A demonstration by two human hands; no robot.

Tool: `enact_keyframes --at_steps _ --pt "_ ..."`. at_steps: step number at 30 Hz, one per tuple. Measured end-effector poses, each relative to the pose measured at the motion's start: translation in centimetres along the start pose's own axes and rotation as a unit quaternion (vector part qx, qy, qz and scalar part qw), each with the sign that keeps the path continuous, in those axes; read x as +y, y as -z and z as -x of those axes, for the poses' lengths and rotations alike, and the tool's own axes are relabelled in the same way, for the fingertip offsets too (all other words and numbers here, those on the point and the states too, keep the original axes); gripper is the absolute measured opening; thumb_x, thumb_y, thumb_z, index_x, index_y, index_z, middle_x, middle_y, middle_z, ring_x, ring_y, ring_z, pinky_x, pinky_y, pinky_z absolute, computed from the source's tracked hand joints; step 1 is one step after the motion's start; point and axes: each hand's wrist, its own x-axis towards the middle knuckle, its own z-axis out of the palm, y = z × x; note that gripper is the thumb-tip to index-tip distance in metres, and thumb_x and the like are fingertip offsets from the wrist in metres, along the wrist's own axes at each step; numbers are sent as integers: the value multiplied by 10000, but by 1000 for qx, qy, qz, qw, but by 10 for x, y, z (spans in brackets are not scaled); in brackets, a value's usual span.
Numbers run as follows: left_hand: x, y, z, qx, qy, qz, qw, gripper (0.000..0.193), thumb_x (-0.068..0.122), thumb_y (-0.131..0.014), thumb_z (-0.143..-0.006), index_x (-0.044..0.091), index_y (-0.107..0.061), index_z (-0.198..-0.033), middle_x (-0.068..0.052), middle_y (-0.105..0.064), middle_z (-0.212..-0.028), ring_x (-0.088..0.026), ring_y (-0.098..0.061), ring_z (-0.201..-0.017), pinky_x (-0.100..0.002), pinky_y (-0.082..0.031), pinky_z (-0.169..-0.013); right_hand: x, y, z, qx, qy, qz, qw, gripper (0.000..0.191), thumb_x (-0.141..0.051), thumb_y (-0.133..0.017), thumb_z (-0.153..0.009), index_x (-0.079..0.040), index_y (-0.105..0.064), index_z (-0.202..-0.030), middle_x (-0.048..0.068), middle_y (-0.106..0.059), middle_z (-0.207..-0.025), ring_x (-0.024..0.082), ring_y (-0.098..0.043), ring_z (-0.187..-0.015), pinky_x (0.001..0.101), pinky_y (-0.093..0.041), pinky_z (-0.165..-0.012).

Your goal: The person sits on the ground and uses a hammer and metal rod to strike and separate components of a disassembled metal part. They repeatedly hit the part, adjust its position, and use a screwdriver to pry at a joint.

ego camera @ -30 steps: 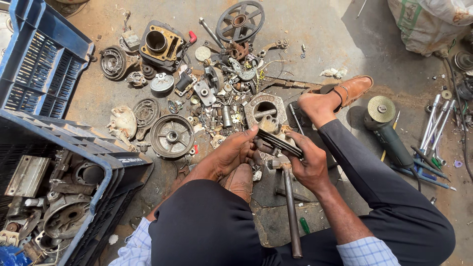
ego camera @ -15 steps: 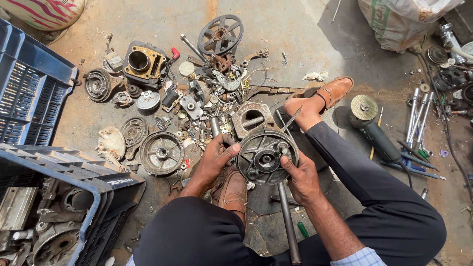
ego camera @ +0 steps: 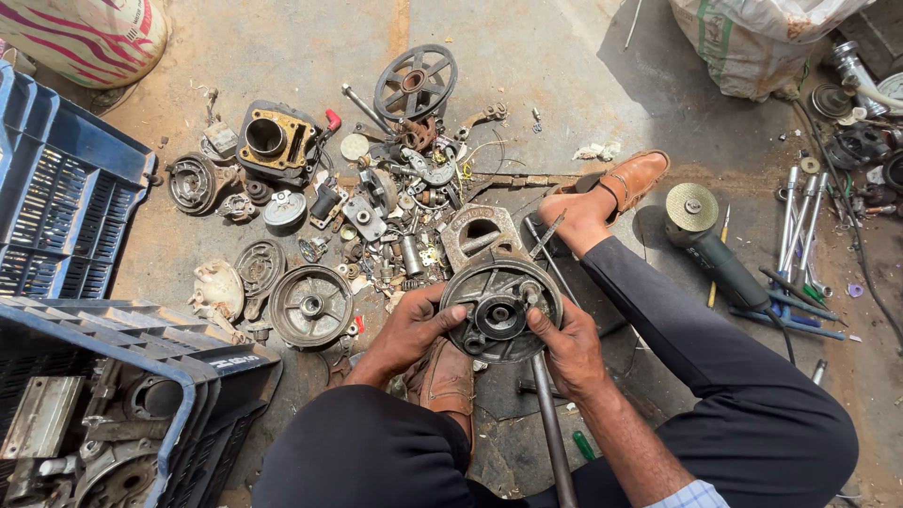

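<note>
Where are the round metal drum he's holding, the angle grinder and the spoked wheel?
Round metal drum (ego camera: 500,312), head view, on its central hub.
Angle grinder (ego camera: 720,266), head view, on its dark body.
Spoked wheel (ego camera: 415,82), head view, on its hub.

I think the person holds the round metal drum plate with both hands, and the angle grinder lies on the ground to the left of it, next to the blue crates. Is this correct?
Not quite. Both hands, left hand and right hand, do hold the round metal drum plate, but the angle grinder lies to its right, beyond the outstretched leg, far from the blue crates. The head view shows this.
</note>
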Motion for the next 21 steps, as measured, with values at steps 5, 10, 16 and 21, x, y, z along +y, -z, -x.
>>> enact_keyframes --at_steps 5,10,16,21 --pt "-11 4 1 6 2 6 1000 334 218 -675 -992 -25 -694 -1220 -69 -752 -1093 -121 -676 -983 -314 -556 -872 4 5 1 8 19 56 998 544 -327 -750 -909 61 -659 -1281 106 -741 -1109 156 -661 -1030 326 -536 -905" --pt "-8 11 2 -16 -49 -4 999 465 381 -698 -1013 -30 -688 -1232 -53 -712 -1114 -129 -621 -1036 -321 -514 -916 13 11 -6 18 38 70 997 512 -202 -727 -909 82 -642 -1326 146 -749 -1155 190 -665 -1044 349 -517 -928" --pt "-2 14 6 -33 150 145 977 740 696 -475 -910 84 -626 -1299 -75 -706 -1162 -206 -671 -1097 -380 -583 -854 25 45 -31 -19 50 138 989 538 -174 -736 -857 77 -646 -1324 180 -783 -1148 223 -714 -1080 381 -534 -972" --pt "-14 10 -4 -28 169 174 970 733 662 -532 -926 75 -581 -1362 -94 -687 -1218 -217 -651 -1153 -367 -551 -921 30 51 -59 -17 19 226 974 579 -268 -719 -849 56 -640 -1323 180 -782 -1143 240 -724 -1071 400 -546 -965"
